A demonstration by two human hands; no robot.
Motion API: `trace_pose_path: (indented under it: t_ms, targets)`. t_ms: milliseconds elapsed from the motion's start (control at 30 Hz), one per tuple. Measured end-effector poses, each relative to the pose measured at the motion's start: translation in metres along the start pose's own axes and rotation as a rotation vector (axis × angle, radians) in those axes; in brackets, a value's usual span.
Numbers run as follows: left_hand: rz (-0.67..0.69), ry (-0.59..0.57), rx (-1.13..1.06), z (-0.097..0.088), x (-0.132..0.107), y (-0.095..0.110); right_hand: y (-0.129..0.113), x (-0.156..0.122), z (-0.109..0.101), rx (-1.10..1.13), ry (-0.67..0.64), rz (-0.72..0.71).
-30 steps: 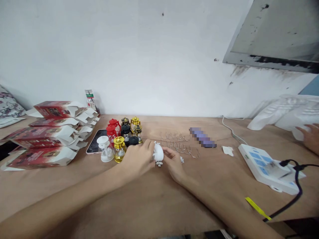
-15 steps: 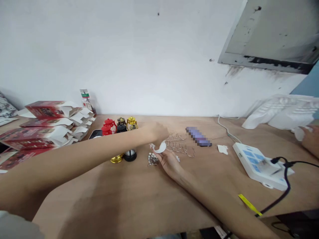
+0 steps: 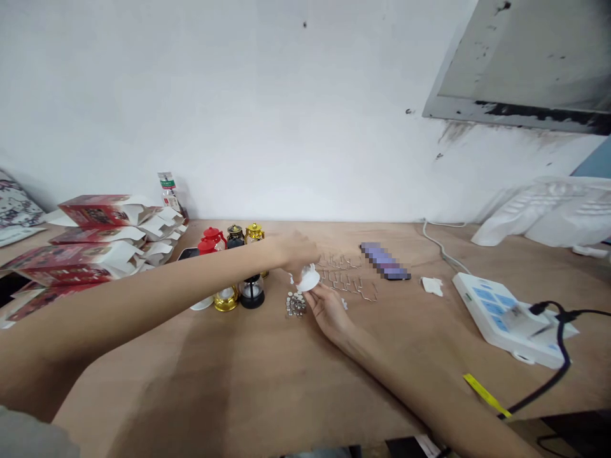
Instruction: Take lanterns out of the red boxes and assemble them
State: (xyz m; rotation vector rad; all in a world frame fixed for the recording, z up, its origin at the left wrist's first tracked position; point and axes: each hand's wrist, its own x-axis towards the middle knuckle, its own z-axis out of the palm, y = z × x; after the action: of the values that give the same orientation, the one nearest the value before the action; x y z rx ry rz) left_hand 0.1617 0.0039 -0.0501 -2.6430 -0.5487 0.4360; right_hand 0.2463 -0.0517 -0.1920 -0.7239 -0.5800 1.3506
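My right hand holds a round white plastic piece from below, its fingertips at the rim. Just above and to its left, my left hand is curled and slightly blurred, with its fingers down by the piece; what they pinch is hidden. Small round silver pieces, like button cells, lie in a pile below the hands. Bent metal wire handles lie in rows to the right. Partly behind my left forearm stand small lanterns: red, black and gold.
Flattened red and white boxes are stacked at the left, near a small bottle. To the right lie a phone, a white scrap, a power strip with cables and a yellow tag. White plastic wrapping lies behind.
The white piece has turned in my right hand and shows more of its round form. My left hand has shifted slightly left and down onto it. Another person's hand has left the right edge.
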Motion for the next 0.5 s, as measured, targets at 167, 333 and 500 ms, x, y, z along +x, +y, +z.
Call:
trace_pose_path:
  t_ms: [167, 333, 500]
  targets:
    - [0.043, 0.041, 0.021, 0.0, 0.0, -0.001, 0.001, 0.001, -0.002, -0.017, 0.106, -0.043]
    - [0.036, 0.023, -0.015, 0.001, 0.001, -0.005, 0.004, 0.002, -0.003, 0.005, 0.137, -0.034]
    - [0.083, 0.068, -0.336, 0.005, -0.002, -0.036, -0.008, -0.003, 0.006, 0.067, 0.156, 0.052]
